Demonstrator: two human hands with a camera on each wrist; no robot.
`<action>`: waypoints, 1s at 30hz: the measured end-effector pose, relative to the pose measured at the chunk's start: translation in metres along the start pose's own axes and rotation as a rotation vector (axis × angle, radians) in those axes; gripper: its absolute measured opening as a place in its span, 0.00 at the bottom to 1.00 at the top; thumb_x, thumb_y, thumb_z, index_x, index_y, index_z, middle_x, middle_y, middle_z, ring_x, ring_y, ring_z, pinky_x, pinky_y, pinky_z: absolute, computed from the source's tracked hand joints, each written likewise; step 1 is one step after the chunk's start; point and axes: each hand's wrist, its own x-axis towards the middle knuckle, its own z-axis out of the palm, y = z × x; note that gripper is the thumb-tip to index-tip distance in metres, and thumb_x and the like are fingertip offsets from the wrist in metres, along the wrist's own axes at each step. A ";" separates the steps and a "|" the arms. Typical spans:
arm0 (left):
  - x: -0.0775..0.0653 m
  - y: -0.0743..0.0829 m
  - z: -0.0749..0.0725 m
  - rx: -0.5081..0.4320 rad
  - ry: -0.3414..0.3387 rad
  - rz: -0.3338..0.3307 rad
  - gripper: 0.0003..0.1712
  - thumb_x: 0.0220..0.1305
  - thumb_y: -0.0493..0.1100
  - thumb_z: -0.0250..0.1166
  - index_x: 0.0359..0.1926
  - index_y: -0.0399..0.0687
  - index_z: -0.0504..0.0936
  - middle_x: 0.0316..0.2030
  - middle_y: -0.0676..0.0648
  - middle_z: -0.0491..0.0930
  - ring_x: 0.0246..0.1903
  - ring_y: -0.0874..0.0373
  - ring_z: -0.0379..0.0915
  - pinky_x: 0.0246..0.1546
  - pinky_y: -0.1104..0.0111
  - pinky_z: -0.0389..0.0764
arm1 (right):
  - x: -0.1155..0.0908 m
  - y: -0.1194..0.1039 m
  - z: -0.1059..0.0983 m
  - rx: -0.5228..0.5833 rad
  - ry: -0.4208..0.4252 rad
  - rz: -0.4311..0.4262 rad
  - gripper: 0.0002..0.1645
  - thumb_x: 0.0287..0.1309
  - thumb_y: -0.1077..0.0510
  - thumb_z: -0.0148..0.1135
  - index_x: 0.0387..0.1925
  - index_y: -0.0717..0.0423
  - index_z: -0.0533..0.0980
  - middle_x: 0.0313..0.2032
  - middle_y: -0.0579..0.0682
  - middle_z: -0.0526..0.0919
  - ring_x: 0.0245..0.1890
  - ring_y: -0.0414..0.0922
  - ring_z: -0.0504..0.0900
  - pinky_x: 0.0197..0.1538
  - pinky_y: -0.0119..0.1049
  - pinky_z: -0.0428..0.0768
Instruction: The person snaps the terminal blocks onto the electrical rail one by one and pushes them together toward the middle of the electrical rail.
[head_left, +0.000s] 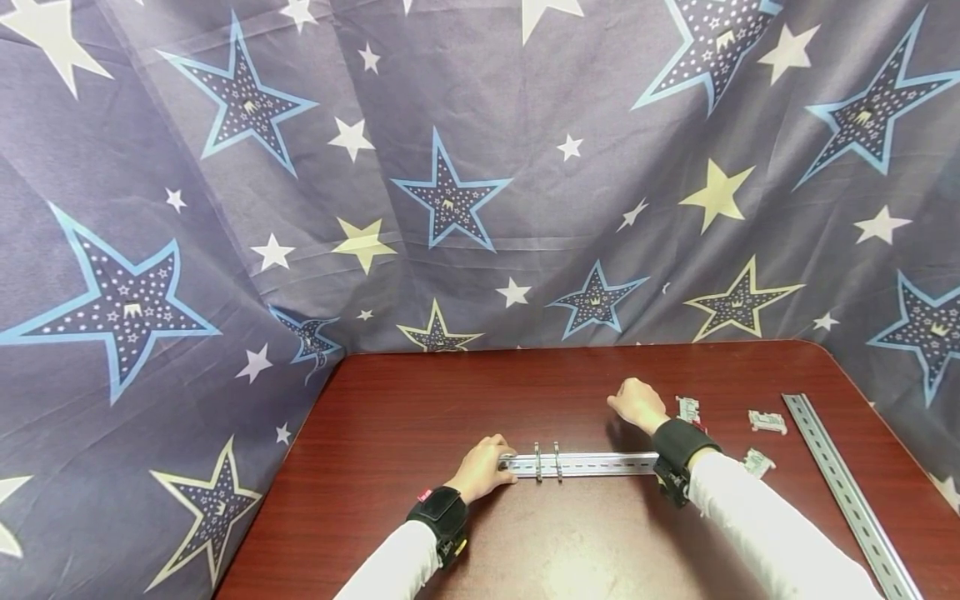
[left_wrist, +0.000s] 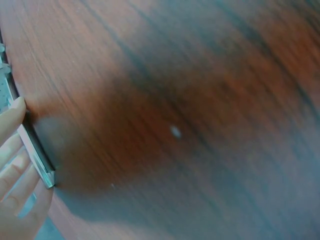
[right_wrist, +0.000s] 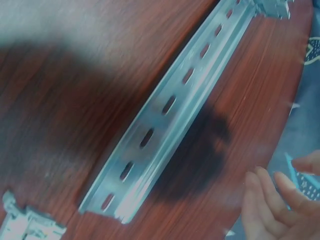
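Note:
A slotted metal DIN rail lies crosswise on the table, with two thin terminal pieces standing on it toward its left part. My left hand holds the rail's left end; in the left wrist view its thumb lies on one side of the rail and its fingers on the other. Beyond the rail's right part, my right hand is raised above the table. In the right wrist view, the fingers are loosely bent, apart from the thumb, and hold nothing. The right wrist hides the rail's right end in the head view.
Several loose grey terminal pieces lie right of my right hand, among them one near a second DIN rail, which runs along the table's right side. A star-patterned cloth hangs behind and left of the reddish-brown table.

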 end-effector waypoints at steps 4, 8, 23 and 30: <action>0.000 0.001 0.000 -0.005 0.001 -0.005 0.19 0.37 0.45 0.71 0.35 0.46 0.82 0.31 0.51 0.74 0.33 0.59 0.69 0.32 0.70 0.71 | 0.001 0.011 -0.004 0.019 0.047 -0.011 0.11 0.44 0.55 0.54 0.14 0.57 0.71 0.19 0.52 0.76 0.24 0.50 0.75 0.25 0.44 0.70; 0.000 0.001 0.000 -0.003 -0.003 -0.008 0.18 0.37 0.45 0.72 0.35 0.46 0.82 0.31 0.51 0.74 0.33 0.59 0.69 0.33 0.70 0.71 | 0.001 0.022 -0.005 0.046 0.114 -0.029 0.10 0.43 0.58 0.53 0.19 0.62 0.75 0.24 0.58 0.79 0.28 0.55 0.78 0.30 0.47 0.72; 0.000 0.001 -0.002 -0.013 -0.013 -0.015 0.18 0.37 0.45 0.71 0.35 0.46 0.82 0.31 0.51 0.73 0.32 0.60 0.67 0.32 0.71 0.70 | 0.005 0.056 -0.011 0.114 0.278 0.066 0.15 0.43 0.60 0.51 0.31 0.69 0.74 0.34 0.68 0.78 0.36 0.63 0.75 0.35 0.52 0.72; -0.001 0.003 -0.004 -0.010 -0.010 -0.010 0.19 0.37 0.45 0.71 0.35 0.46 0.82 0.30 0.51 0.73 0.31 0.60 0.67 0.31 0.72 0.70 | 0.006 0.068 -0.011 0.134 0.320 0.158 0.21 0.44 0.59 0.52 0.40 0.71 0.68 0.40 0.75 0.69 0.43 0.70 0.66 0.42 0.57 0.67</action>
